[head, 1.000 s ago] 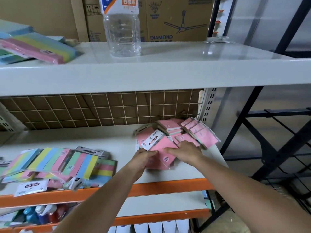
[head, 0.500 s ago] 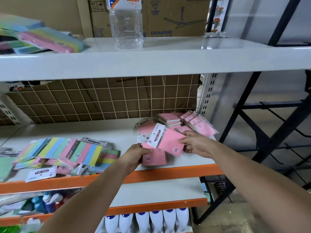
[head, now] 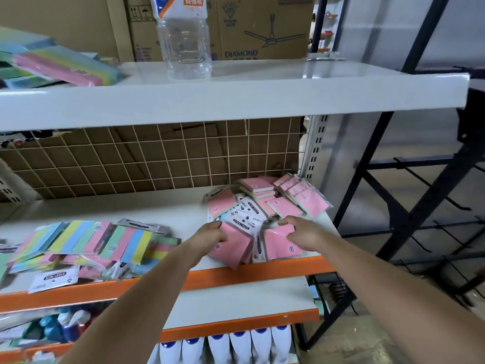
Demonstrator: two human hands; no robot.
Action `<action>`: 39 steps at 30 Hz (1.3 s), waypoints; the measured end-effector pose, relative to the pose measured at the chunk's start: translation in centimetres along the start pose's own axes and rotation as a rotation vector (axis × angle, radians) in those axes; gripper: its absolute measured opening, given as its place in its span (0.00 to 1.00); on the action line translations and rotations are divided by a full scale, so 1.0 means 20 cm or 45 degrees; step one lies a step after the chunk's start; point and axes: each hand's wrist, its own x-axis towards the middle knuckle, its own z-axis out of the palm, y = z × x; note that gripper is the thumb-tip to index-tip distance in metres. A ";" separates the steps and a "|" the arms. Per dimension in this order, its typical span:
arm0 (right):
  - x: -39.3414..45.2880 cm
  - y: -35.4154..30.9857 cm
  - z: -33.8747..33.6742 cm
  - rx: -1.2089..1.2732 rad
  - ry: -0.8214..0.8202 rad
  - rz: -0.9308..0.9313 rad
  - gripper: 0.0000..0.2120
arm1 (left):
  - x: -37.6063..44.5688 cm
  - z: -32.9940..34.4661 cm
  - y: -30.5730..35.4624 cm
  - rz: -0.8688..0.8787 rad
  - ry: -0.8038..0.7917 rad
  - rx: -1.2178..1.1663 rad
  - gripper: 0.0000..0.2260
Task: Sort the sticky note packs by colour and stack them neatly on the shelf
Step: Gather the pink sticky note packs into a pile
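Lower shelves: white bottles (head: 238, 345) line the bottom tier, with bagged goods at left, out of the sorting's way.
Left hand (head: 210, 233): curls over the top edge of a pink pack (head: 233, 245) at the orange front lip of the middle shelf (head: 126, 208), apparently steadying it for squaring up.
Right hand (head: 300, 233): grips a second pink pack (head: 280, 245) just beside the first; the hands stay apart, one pack each.
Pink pile (head: 273, 198): loose pink packs crowd the shelf's right end behind the hands, some tilted, some face down, so this looks like the pink station, not yet neat.
Multicolour packs (head: 86, 243): striped packs sprawl at the left, well apart from the pinks, likely a separate group.
Backing: a wire grid (head: 157, 158) stops packs sliding off the rear.
Top shelf (head: 236, 98): a clear bottle (head: 185, 40) and more striped packs (head: 57, 64) sit above, before cardboard boxes (head: 257, 27).
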 end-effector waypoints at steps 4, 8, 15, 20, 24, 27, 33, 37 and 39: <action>0.00 -0.03 0.04 -0.232 0.057 -0.095 0.22 | 0.02 0.02 0.02 0.009 -0.025 0.087 0.09; 0.02 0.00 0.04 -0.384 0.073 -0.093 0.22 | 0.01 -0.02 0.02 0.060 -0.037 0.025 0.18; 0.02 -0.02 0.06 -0.395 0.057 -0.159 0.22 | 0.01 -0.15 0.12 0.139 -0.132 -0.380 0.21; -0.02 -0.06 0.03 -0.203 0.128 -0.201 0.19 | 0.00 -0.02 0.17 0.102 -0.186 0.077 0.21; -0.01 -0.08 0.04 0.028 0.295 -0.137 0.12 | 0.00 0.10 0.19 0.122 -0.223 0.353 0.24; 0.00 -0.10 0.08 0.293 0.170 -0.136 0.14 | 0.03 0.16 0.17 0.170 -0.222 0.469 0.22; 0.00 -0.10 0.16 0.083 0.105 -0.207 0.24 | 0.08 0.20 0.07 0.169 0.088 0.718 0.14; 0.01 -0.08 0.20 0.042 0.129 -0.217 0.20 | -0.02 0.17 0.07 0.282 0.147 0.834 0.27; 0.01 -0.09 0.19 0.047 0.120 -0.206 0.19 | -0.08 0.18 0.06 0.274 -0.011 1.023 0.41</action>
